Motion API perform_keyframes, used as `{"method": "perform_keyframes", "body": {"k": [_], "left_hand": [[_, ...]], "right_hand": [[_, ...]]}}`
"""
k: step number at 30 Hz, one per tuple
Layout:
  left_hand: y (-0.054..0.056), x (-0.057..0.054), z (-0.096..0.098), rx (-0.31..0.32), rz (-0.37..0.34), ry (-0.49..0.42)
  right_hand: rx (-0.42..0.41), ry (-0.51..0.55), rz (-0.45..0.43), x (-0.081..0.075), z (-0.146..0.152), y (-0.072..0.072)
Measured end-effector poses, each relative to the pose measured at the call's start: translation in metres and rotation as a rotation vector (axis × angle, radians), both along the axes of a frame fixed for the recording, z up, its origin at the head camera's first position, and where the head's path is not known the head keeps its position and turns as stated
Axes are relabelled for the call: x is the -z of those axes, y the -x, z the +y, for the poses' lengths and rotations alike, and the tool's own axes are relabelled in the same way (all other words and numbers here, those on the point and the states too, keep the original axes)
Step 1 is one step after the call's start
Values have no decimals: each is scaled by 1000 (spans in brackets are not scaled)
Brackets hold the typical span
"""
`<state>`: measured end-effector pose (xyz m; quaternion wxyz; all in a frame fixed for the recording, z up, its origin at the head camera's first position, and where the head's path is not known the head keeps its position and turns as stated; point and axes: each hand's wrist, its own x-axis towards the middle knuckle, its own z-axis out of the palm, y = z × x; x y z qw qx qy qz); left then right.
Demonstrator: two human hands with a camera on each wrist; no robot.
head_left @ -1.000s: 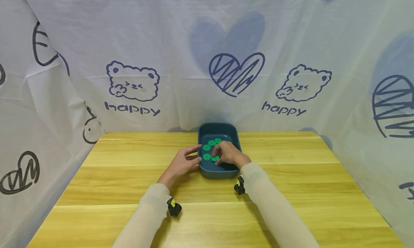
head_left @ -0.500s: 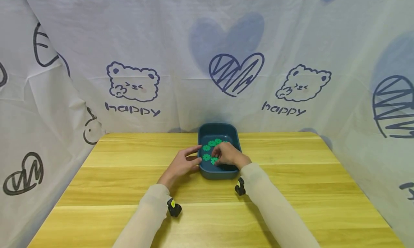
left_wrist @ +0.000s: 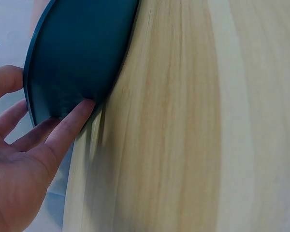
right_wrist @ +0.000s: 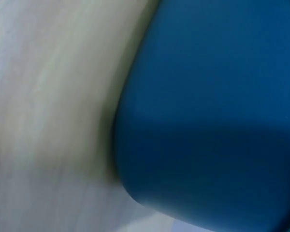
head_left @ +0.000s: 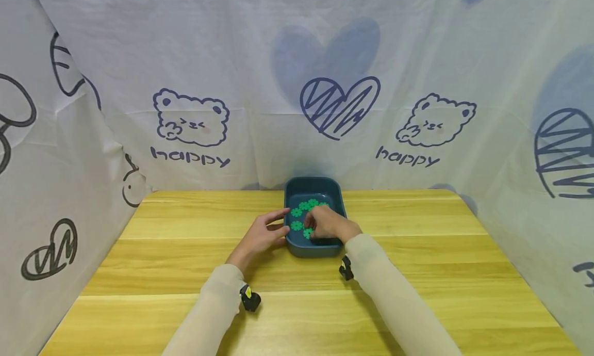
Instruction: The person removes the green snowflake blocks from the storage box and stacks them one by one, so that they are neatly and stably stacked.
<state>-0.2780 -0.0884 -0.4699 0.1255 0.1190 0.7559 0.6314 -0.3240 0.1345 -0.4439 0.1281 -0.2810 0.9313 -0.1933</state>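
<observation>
A dark blue-green plastic box [head_left: 314, 251] stands near the back edge of the table. Inside it lie several green flower-shaped discs [head_left: 296, 225], some in a curved row towards the far side. My left hand [head_left: 261, 236] rests its fairly straight fingers against the box's left side; the left wrist view has those fingers [left_wrist: 70, 125] touching the outer wall. Reaching in over the right rim, my right hand [head_left: 328, 223] has its thumb and fingers curled down at a green disc at the near side, partly covered by them. The right wrist view shows only the box wall [right_wrist: 208, 111], no fingers.
The wood-grain table [head_left: 297, 314] extends in front of and to both sides of the box. A white cloth [head_left: 278, 155] with bear and heart drawings hangs right behind it and at the sides. Small black cameras [head_left: 250, 298] are strapped to both wrists.
My right hand has shifted slightly, and the green disc at its fingertips has moved a little towards the near side of the box. My left hand and the box have stayed put.
</observation>
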Motion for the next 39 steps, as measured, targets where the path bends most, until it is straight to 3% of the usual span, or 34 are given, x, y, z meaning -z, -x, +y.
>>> {"method": "perform_keyframes", "body": {"k": [9, 23, 31, 39], "left_hand": [[-2, -3, 1, 9, -11, -36], [-3, 1, 0, 6, -5, -45], [-3, 1, 2, -15, -10, -30], [-2, 1, 3, -23, -12, -27]], "right_hand": [[-27, -33, 11, -3, 2, -2], [-56, -55, 101, 3, 8, -3], [-79, 62, 128, -8, 17, -7], [-48, 159, 115, -31, 35, -12]]}}
